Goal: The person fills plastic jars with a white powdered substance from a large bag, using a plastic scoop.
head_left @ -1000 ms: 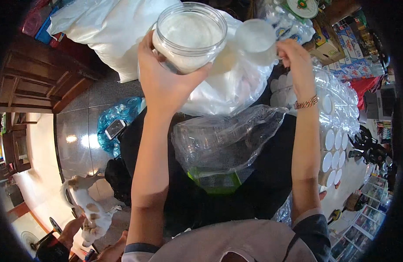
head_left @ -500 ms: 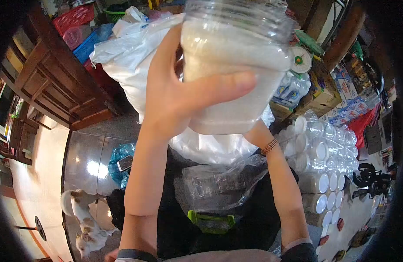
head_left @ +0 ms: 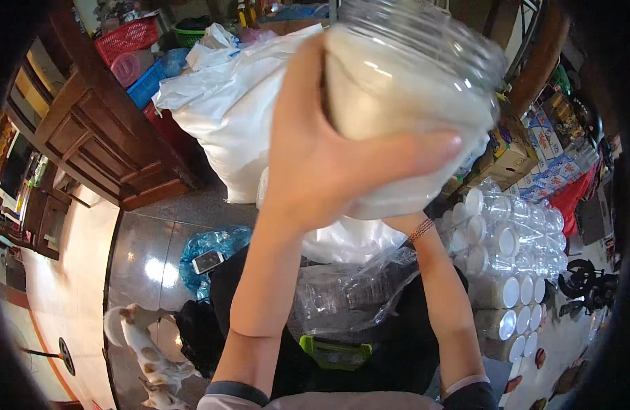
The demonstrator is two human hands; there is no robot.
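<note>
A clear plastic jar (head_left: 411,89) filled with white contents is held up close to the camera, its ribbed top toward the upper right. My left hand (head_left: 329,150) is wrapped round it, thumb across the near side. Behind and below the jar is my right hand (head_left: 402,223), mostly hidden; its fingers cannot be seen. Beyond stands a large white sack (head_left: 226,123). Below the hands, a crumpled clear plastic bag (head_left: 346,290) lies between my legs, with a green object (head_left: 335,353) nearer to me.
Stacked jars with white lids (head_left: 510,294) stand at the right. On the left floor are a phone (head_left: 208,262) on a blue bag (head_left: 226,240) and a white-and-brown dog (head_left: 147,352). A wooden door (head_left: 110,137) and cartons (head_left: 510,150) are further back.
My left hand and the jar have moved to the right in view, and the jar is tilted more. The view has shifted a little, and the dog has moved slightly.
</note>
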